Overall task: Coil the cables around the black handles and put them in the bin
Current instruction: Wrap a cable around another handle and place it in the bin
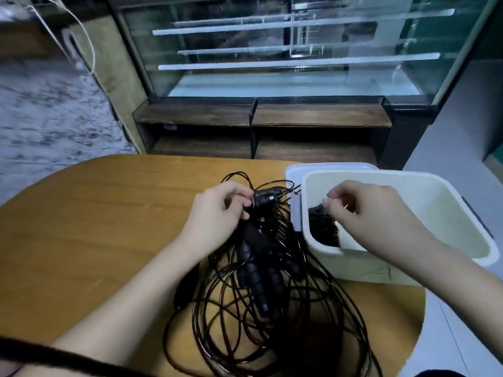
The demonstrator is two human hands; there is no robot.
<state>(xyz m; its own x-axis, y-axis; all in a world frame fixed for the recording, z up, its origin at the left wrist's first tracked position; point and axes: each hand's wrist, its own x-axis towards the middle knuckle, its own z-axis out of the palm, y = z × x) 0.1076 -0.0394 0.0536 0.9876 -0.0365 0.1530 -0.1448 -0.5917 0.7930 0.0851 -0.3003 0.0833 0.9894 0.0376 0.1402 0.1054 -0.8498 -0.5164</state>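
Hidden and cut-off parts
The right hand (pixel 373 213) hides most of the coiled bundle (pixel 324 227) inside the bin (pixel 462 210); the cables (pixel 245 336) run past the bottom edge.

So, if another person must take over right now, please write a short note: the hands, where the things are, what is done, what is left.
Left hand: grips the end of a black handle at the top of the pile.
Right hand: above the white bin, fingers curled; whether it pinches anything I cannot tell.
Things: a loose tangle of cables with several black handles lies on the wooden table, left of the bin.
Done: one dark bundle lies in the bin.
Left: coil the remaining cables around their handles and put them in.
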